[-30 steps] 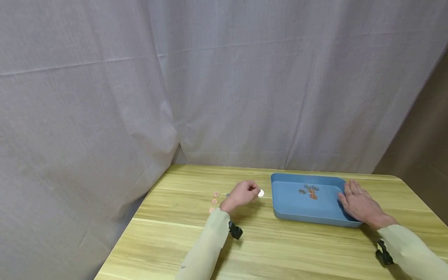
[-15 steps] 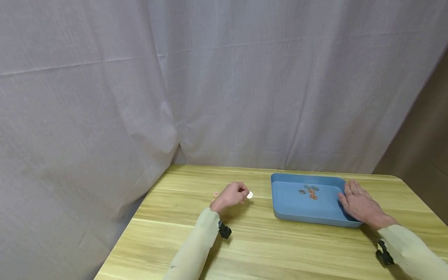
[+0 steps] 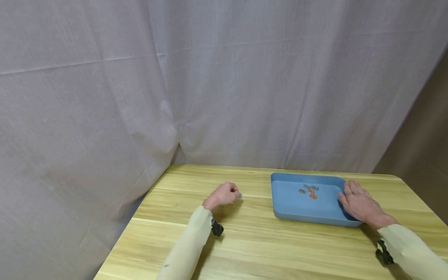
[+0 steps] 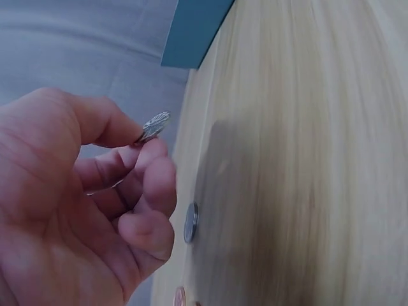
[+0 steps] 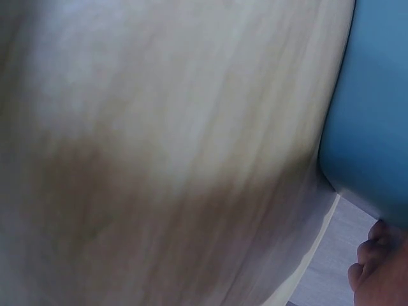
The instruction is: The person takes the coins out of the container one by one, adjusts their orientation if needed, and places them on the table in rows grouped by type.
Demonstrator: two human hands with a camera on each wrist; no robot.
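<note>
My left hand [image 3: 224, 193] pinches a silver coin [image 4: 155, 124] by its edge between thumb and fingertips, raised over the table left of the blue tray [image 3: 308, 220]. Below that hand, a second silver coin [image 4: 191, 222] and a copper coin [image 4: 180, 297] show on the wood in the left wrist view; the hand and sleeve hide them in the head view. Several silver coins and some copper coins [image 3: 313, 196] lie inside the tray toward its back. My right hand [image 3: 362, 204] rests over the tray's right rim with its fingers extended.
The wooden table [image 3: 266, 249] reaches back to a grey curtain [image 3: 238, 97] that also hangs along the left side. Its left edge runs diagonally beside my left sleeve [image 3: 185, 241]. A brown panel [image 3: 416, 144] stands at the right.
My left hand has moved left, away from the tray, carrying the silver coin. It now covers the copper coins seen on the table before. The right hand and tray stay put.
</note>
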